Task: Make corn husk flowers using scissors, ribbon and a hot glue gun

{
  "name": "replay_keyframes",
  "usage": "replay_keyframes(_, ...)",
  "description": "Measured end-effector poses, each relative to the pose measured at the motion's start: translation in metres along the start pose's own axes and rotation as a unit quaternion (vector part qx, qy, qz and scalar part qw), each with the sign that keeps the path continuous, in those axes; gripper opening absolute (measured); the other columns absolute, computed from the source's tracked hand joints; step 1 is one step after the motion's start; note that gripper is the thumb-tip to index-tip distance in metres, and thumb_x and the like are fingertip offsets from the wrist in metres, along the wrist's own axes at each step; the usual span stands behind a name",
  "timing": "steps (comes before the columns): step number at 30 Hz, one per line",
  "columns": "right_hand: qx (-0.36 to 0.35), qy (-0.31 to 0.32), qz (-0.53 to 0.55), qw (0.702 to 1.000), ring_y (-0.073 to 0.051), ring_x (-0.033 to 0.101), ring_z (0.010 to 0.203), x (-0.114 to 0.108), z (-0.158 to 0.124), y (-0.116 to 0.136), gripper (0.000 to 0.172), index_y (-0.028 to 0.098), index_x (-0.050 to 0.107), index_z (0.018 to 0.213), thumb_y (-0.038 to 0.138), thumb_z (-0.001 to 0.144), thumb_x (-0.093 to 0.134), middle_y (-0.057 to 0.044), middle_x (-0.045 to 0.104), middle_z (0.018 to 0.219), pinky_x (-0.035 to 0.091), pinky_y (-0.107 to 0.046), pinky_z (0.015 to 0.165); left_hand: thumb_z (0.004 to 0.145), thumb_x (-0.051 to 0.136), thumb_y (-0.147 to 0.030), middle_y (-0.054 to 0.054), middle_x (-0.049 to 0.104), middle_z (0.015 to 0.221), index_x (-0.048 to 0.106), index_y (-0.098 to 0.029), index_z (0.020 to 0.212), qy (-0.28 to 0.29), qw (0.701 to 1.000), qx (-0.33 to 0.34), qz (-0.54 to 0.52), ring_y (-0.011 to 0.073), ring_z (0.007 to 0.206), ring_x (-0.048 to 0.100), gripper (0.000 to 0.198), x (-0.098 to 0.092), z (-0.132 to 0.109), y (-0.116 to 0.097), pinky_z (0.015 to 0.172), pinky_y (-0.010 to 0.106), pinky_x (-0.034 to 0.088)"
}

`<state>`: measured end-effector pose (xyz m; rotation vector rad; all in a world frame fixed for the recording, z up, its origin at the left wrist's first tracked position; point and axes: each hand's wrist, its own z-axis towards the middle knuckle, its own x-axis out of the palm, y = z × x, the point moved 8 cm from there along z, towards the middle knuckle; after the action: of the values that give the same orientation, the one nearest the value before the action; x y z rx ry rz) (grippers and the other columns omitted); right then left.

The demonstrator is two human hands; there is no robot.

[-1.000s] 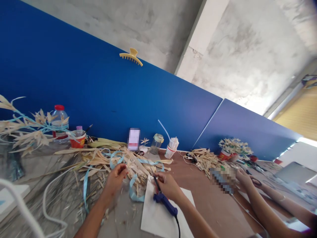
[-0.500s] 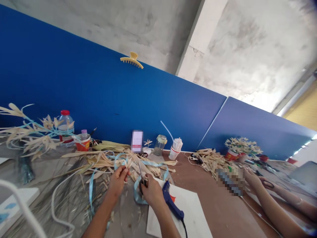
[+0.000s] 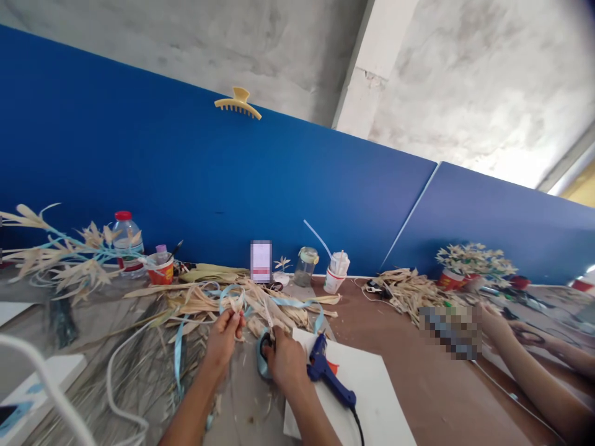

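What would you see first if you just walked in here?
Most likely the big blue partition behind the table, with a yellow hair claw perched on its top edge. Next, the messy heap of dried strips and pale blue ribbon in front of it, where the left hand pinches a strip and the right hand sits beside a blue glue gun on white paper.

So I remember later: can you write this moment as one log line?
left hand pinches husk strip | right hand grips scissors | glue gun lies on white sheet
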<state>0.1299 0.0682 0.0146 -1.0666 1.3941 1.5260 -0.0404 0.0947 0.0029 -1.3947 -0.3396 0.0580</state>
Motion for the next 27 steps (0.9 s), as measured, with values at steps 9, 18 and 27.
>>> replay_keyframes(9,-0.02,-0.026,-0.002,0.999,-0.03,0.066,0.099,0.001,-0.002,0.006,0.047,0.017,0.053,0.13,0.024,0.083,0.052,-0.016,0.066,0.114,0.047,-0.035,0.079,0.06,0.073,-0.056,-0.004,0.057,0.059,0.06,-0.017,0.073,-0.006,0.999,-0.004,-0.037,0.0086,0.048,0.044,0.043,0.0,0.001,0.004,0.046,0.021,0.034)
replay_keyframes(18,-0.004,-0.015,0.025,1.0,-0.03,0.068,0.092,0.004,-0.001,0.0,0.046,0.018,0.054,0.129,0.023,0.083,0.052,-0.016,0.065,0.114,0.048,-0.036,0.075,0.055,0.077,-0.052,-0.004,0.062,0.058,0.058,-0.018,0.071,-0.015,0.999,-0.011,-0.042,0.009,0.046,0.046,0.042,0.0,0.001,0.002,0.047,0.022,0.037)
replay_keyframes(27,0.018,-0.012,0.078,0.997,-0.03,0.066,0.101,-0.006,0.001,-0.01,0.041,0.013,0.058,0.124,0.024,0.086,0.05,-0.017,0.068,0.112,0.047,-0.036,0.083,0.064,0.072,-0.051,-0.001,0.067,0.066,0.063,-0.018,0.075,-0.045,0.998,0.03,-0.045,0.0083,0.048,0.046,0.036,-0.012,0.005,-0.003,0.049,0.022,0.038)
